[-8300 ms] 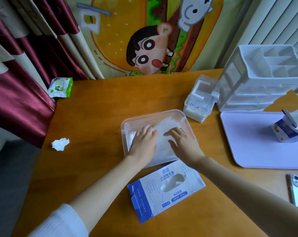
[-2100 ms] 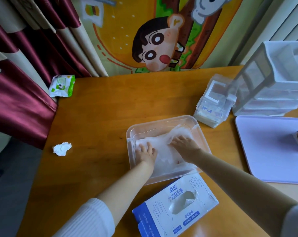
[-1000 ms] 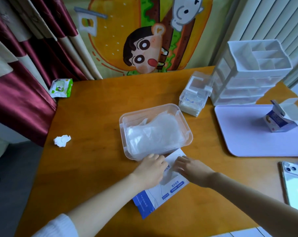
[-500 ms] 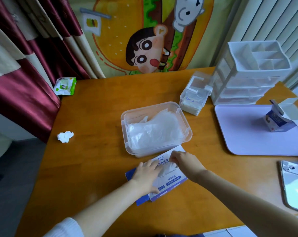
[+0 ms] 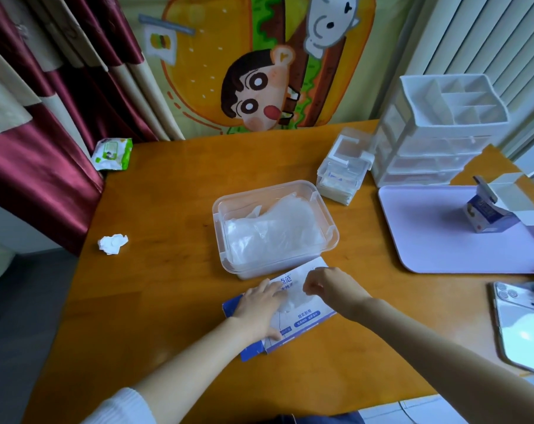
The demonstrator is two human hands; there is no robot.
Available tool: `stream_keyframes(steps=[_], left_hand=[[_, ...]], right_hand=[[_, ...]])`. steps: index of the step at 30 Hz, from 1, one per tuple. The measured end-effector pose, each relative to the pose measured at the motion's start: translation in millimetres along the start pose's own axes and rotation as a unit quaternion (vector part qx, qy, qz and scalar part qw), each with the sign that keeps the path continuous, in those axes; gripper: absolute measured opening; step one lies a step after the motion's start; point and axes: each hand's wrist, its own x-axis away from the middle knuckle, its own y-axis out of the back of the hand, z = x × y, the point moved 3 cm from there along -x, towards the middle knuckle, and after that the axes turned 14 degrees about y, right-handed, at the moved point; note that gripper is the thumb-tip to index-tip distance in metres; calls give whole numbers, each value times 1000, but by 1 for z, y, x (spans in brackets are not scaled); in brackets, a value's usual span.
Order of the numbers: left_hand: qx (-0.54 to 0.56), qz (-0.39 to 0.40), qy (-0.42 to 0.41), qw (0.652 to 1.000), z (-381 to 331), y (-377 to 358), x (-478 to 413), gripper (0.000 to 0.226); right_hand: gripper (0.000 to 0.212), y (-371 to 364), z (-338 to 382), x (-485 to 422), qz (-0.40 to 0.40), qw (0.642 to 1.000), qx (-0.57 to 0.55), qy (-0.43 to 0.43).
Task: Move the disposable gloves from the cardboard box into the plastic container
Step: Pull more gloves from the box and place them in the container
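Wooden table [image 5: 155,301] under both hands. Left hand [image 5: 258,306] lies flat on the cardboard box [image 5: 308,315], hiding much of it. Right hand [image 5: 333,290], fingers curled, seems to pinch a glove [image 5: 291,299] at its hole. Just past the hands, the plastic container [image 5: 218,228] holds gloves [image 5: 272,234]. A phone [image 5: 520,325] lies to the right.

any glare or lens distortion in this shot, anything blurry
Head view: wide-angle distortion tilts the drawer unit; the phone screen shows glare; soft light, faint shadow beside the carton on the purple tray; the cardboard box looks sharp.
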Motion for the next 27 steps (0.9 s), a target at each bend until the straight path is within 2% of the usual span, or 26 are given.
stream_keyframes(steps=[3, 7, 11, 13, 16, 19, 27], left_hand=[[-8, 7, 2, 1000, -1, 0, 1, 86], [3, 4, 2, 1000, -3, -2, 2, 83], [-1, 9, 5, 1000, -4, -4, 3, 83], [8, 10, 9, 1000, -4, -6, 3, 83], [35, 12, 18, 999, -4, -7, 3, 84], [34, 17, 14, 999, -3, -6, 4, 84], [18, 21, 12, 1000, 1, -1, 1, 89]], right_hand=[[17, 10, -2, 4, -10, 1000, 14, -3], [20, 7, -1, 12, 77, 994, 66, -32], [35, -1, 21, 1, 43, 988, 141, 41], [41, -11, 28, -6, 73, 981, 160, 81], [37, -19, 28, -13, 101, 978, 166, 77], [24, -14, 26, -14, 65, 985, 143, 69], [26, 17, 17, 2, -39, 989, 134, 57]])
